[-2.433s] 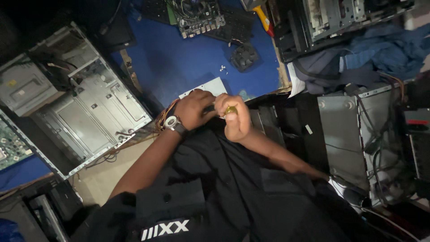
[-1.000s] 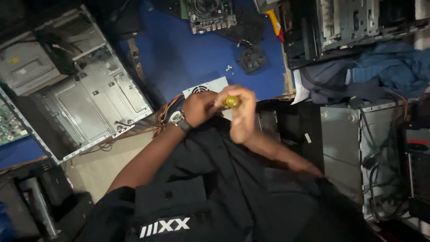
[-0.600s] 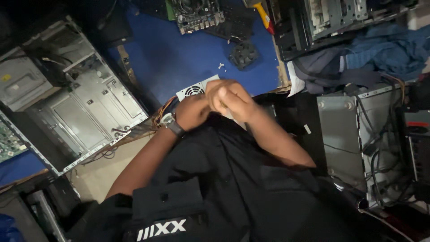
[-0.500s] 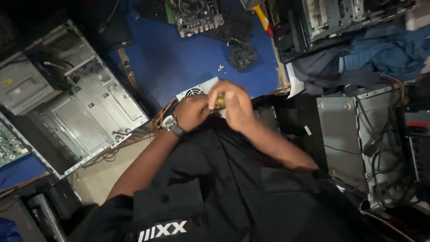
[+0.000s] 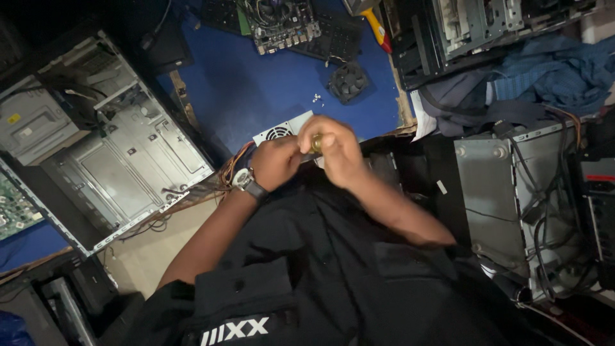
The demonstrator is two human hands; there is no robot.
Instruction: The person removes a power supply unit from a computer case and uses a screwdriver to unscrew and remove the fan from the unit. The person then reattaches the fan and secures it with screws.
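Note:
My right hand (image 5: 338,151) is closed around a small yellowish tool handle (image 5: 316,143), most likely a screwdriver; its shaft is hidden. My left hand (image 5: 277,163), with a wristwatch (image 5: 247,186) on the wrist, is curled right beside it, the two hands touching. Both sit over a light grey power supply box (image 5: 279,132) with a round fan grille, at the near edge of the blue table (image 5: 256,90). Whether the left hand grips anything is hidden by its fingers.
An open computer case (image 5: 128,160) lies at the left, with coloured wires (image 5: 229,170) trailing toward the power supply. On the table are a motherboard (image 5: 282,25), a black fan (image 5: 348,82), small screws (image 5: 316,97) and a red-and-yellow tool (image 5: 378,29). Another case (image 5: 512,192) and blue cloth (image 5: 557,70) are at the right.
My hands stay together over the power supply. The right hand has turned on the yellowish handle, which was covered for a moment and shows again between the fingers.

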